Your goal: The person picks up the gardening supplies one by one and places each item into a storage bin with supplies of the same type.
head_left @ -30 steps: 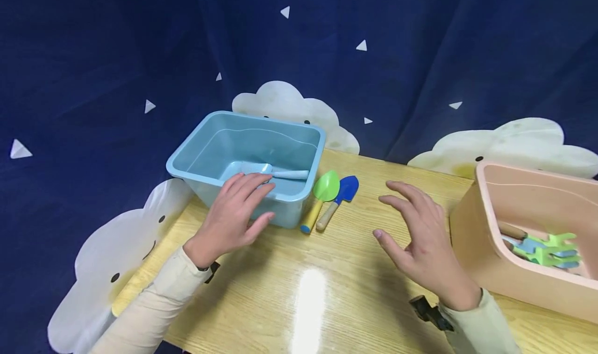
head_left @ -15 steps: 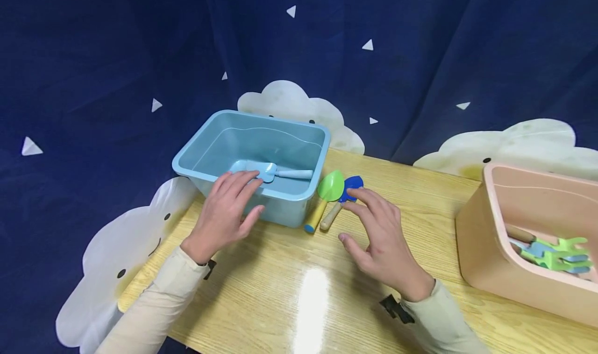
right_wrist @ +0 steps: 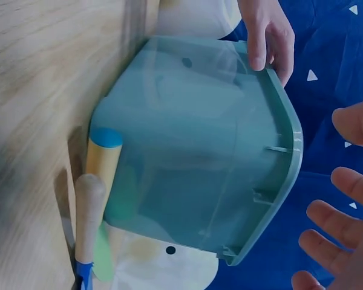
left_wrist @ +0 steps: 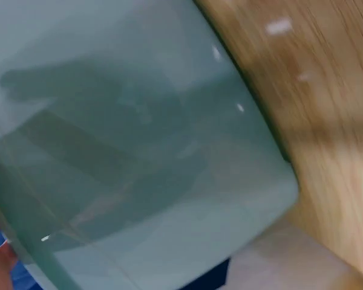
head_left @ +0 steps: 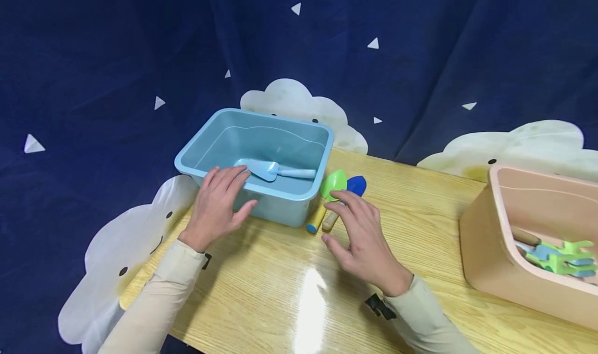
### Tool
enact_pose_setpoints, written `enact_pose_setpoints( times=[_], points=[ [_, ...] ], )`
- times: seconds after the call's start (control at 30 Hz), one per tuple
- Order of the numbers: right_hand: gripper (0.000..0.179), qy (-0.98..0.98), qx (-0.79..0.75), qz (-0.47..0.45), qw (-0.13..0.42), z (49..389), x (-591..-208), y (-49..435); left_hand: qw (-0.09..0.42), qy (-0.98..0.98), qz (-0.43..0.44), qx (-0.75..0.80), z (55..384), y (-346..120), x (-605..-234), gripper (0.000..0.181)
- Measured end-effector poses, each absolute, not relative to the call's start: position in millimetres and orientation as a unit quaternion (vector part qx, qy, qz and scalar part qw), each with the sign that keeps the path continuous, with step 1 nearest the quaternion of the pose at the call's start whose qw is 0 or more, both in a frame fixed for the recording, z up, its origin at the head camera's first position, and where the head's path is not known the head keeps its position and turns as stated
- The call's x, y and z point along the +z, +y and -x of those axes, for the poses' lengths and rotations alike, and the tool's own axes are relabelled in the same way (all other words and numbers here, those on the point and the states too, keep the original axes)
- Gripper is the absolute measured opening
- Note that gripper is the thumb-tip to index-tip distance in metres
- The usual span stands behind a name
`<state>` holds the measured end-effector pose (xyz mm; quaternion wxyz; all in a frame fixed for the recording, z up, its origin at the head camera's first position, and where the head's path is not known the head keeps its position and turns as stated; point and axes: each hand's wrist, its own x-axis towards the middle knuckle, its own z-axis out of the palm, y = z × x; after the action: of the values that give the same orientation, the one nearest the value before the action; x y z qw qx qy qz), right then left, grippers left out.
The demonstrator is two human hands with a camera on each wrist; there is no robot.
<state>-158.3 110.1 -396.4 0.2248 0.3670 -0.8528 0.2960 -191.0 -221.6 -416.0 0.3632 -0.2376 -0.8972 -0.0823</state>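
Note:
In the head view my left hand (head_left: 216,206) hovers at the front rim of a light blue plastic bin (head_left: 285,203), fingers relaxed over the edge. Whether it touches the rim I cannot tell. A light blue trowel (head_left: 266,171) lies in this bin; my fingers partly hide another pale blue shape beside it. My right hand (head_left: 362,240) is spread, holding nothing, just above two trowels on the table: a green-bladed trowel (head_left: 334,184) with a yellow handle, and a blue-bladed trowel (head_left: 357,185) with a wooden handle. Both handles also show in the right wrist view, beside the bin wall.
A pink bin (head_left: 481,240) stands at the right, holding several green and blue hand forks (head_left: 560,260) and a brown handle (head_left: 525,235). The wooden table (head_left: 261,291) backs onto a dark blue curtain (head_left: 374,84) with cloud shapes.
My right hand has moved left, from near the pink bin to over the two trowels. My left hand has drawn back left along the blue bin's rim, uncovering more of the trowel inside.

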Motion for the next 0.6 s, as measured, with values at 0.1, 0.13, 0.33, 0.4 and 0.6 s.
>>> enact_pose_setpoints(
  times=[0.1,0.13,0.33,0.4,0.6],
  points=[
    [0.050,-0.854,0.296,-0.366,0.220,159.4,-399.0,109.4,0.379,-0.890,0.239,-0.082,197.5,-226.6,-420.4,0.061],
    [0.050,-0.855,0.295,-0.366,0.219,159.5,-400.1,109.9,0.388,-0.886,0.241,-0.081,199.8,-227.7,-422.1,0.060],
    [0.051,-0.858,0.295,-0.364,0.210,161.5,-403.6,112.7,0.434,-0.864,0.244,-0.076,213.8,-229.5,-431.0,0.044],
    [0.051,-0.859,0.296,-0.364,0.206,161.8,-403.5,112.9,0.440,-0.862,0.241,-0.078,216.7,-228.9,-432.5,0.040],
    [0.050,-0.860,0.289,-0.366,0.208,162.7,-405.6,113.0,0.440,-0.862,0.236,-0.085,218.6,-228.2,-434.2,0.039]
  ],
)
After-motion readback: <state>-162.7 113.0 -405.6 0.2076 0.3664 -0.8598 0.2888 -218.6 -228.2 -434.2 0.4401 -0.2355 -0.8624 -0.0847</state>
